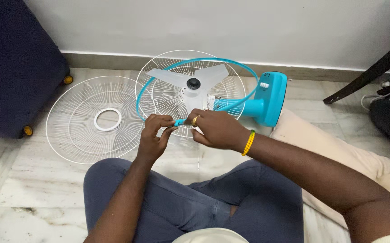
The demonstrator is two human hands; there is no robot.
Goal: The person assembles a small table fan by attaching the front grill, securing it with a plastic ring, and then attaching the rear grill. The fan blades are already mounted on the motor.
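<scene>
At the ring's joint | left hand (153,131), right hand (215,128) pinch blue ring (159,73) | clasp hidden by fingers

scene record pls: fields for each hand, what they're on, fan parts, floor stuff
left hand: pinching the joint end of the blue guard ring
right hand: gripping the same joint from the other side; yellow bead bracelet on the wrist
fan blade: translucent, three-bladed, mounted at the hub
rear grille: white wire, behind the blade
front grille: white wire, flat on the floor, detached, at left
fan body: blue, lying on its side
suitcase: dark blue, wheeled, far left
cushion: beige, at right
</scene>
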